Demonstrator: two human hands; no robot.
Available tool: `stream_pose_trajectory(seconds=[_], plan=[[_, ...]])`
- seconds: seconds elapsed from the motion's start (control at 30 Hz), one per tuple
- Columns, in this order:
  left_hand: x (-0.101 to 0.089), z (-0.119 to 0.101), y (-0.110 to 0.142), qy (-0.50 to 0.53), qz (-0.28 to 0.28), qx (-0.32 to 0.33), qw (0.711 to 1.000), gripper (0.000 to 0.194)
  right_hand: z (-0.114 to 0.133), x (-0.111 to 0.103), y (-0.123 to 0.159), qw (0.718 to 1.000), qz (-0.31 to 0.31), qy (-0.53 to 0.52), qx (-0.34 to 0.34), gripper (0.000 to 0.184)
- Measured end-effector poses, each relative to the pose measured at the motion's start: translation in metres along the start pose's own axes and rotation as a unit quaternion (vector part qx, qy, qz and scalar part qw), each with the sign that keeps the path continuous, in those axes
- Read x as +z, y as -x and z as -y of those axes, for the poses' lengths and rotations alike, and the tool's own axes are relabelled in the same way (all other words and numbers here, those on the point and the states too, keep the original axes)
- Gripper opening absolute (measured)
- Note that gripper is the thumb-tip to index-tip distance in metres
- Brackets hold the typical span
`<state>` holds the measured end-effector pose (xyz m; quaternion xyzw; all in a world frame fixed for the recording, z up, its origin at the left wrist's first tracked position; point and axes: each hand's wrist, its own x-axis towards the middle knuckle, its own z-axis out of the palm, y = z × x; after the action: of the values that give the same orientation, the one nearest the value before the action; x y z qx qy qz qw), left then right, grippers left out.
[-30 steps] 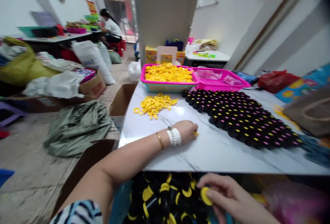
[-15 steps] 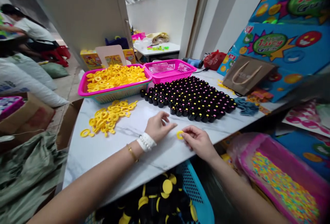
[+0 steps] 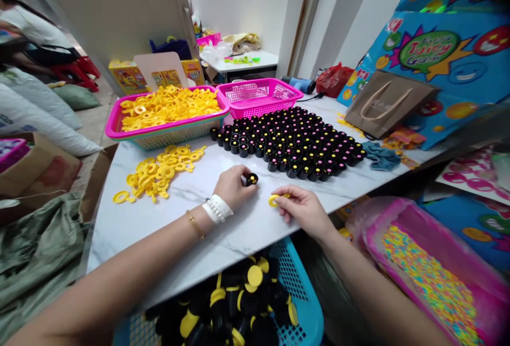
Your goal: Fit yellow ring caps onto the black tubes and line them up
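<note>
Over the white marbled table, my left hand (image 3: 235, 186) grips a small black cup (image 3: 252, 179) with a yellow dot at its centre. My right hand (image 3: 299, 205) is to the right of it, pinching a yellow plastic ring (image 3: 273, 200) between thumb and fingers. The ring and the cup are apart. Beyond both hands stand rows of black cups (image 3: 295, 141) with yellow or pink dots inside. On the left lies a loose pile of yellow ring pieces (image 3: 159, 170).
A pink basket (image 3: 115, 132) heaped with yellow pieces stands at the back left, beside another pink basket (image 3: 261, 109). Below the table edge, a blue basket (image 3: 314, 309) holds black cups with yellow lids. A paper bag (image 3: 386, 104) and blue cloth (image 3: 380, 157) lie at right.
My left hand, empty before, has closed on a black cup and sits slightly left of it earlier place. My right hand still pinches the yellow ring. The camera view has shifted slightly.
</note>
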<state>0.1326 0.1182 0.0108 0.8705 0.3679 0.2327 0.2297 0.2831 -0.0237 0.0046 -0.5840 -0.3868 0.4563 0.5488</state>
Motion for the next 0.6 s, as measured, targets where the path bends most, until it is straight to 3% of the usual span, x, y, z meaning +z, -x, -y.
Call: stream_pose_trajectory(seconds=[0.1, 0.2, 0.37, 0.6], plan=[[-0.013, 0.002, 0.035, 0.018, 0.012, 0.011, 1.000, 0.025, 0.010, 0.003, -0.008, 0.999, 0.032, -0.001, 0.028, 0.031], [-0.014, 0.002, 0.052, 0.041, -0.006, 0.044, 0.998, 0.025, 0.022, 0.016, -0.019, 0.995, 0.086, 0.025, 0.040, 0.033], [-0.010, 0.002, 0.051, 0.051, 0.015, 0.042, 0.998, 0.020, 0.026, 0.035, -0.037, 0.992, 0.114, 0.040, 0.041, 0.035], [-0.021, -0.004, 0.052, 0.052, 0.078, -0.014, 0.995, 0.021, 0.019, 0.037, -0.042, 0.991, 0.116, 0.041, 0.061, 0.032]])
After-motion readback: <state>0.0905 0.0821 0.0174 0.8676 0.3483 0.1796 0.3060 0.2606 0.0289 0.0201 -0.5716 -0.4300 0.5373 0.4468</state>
